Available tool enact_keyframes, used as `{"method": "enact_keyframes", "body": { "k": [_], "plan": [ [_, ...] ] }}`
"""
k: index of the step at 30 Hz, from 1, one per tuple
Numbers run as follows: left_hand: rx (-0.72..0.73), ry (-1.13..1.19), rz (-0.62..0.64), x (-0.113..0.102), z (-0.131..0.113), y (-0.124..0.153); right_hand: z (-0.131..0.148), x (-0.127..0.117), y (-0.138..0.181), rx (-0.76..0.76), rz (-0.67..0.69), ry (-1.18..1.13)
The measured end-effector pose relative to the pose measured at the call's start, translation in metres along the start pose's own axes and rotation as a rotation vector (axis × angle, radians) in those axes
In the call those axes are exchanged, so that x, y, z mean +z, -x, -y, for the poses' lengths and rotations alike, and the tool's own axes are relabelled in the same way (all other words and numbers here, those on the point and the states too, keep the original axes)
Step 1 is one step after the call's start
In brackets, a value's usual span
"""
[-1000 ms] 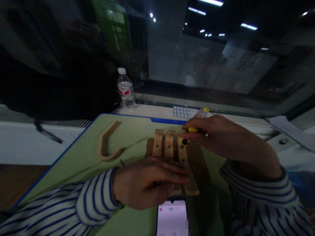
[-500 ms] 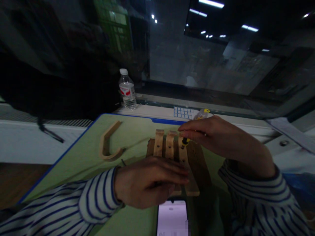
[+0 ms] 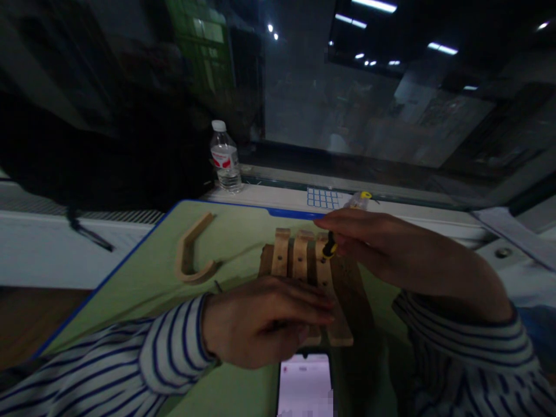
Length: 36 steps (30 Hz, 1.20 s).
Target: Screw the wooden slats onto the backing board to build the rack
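My left hand lies flat, fingers stretched out, on the near end of a wooden slat assembly made of three light slats on a darker crosspiece. My right hand is closed round a yellow and black screwdriver, whose tip points down at the far end of the rightmost slat. The clear top of the screwdriver handle shows above my fingers. Both arms wear striped sleeves.
A curved wooden piece lies on the green mat to the left. A water bottle stands on the white ledge behind. A lit phone lies at the near edge. A small grid sheet sits behind the mat.
My right hand has turned and its fingers have stretched forward over the screwdriver, which now stands more upright on the slat. My left hand has stayed in place.
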State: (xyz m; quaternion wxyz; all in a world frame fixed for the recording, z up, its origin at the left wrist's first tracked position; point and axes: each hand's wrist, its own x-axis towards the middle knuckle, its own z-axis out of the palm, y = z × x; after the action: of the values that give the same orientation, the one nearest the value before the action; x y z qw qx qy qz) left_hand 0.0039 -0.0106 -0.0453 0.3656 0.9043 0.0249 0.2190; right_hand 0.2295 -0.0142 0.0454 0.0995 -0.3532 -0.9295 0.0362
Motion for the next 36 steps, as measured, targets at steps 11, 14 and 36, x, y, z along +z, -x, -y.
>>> {"method": "enact_keyframes", "body": {
  "k": [11, 14, 36],
  "plan": [
    [-0.018, -0.010, 0.000, -0.0014, -0.0039, -0.0017, 0.0043, -0.0037, -0.0052, 0.038, 0.039, -0.055],
    [-0.026, -0.015, -0.005, -0.0008, -0.0034, -0.0012, 0.0062, -0.0046, -0.0055, 0.054, 0.060, -0.073],
    [-0.017, -0.015, 0.009, -0.0024, -0.0029, -0.0004, -0.0022, -0.0006, -0.0073, 0.178, -0.039, 0.008]
  ]
}}
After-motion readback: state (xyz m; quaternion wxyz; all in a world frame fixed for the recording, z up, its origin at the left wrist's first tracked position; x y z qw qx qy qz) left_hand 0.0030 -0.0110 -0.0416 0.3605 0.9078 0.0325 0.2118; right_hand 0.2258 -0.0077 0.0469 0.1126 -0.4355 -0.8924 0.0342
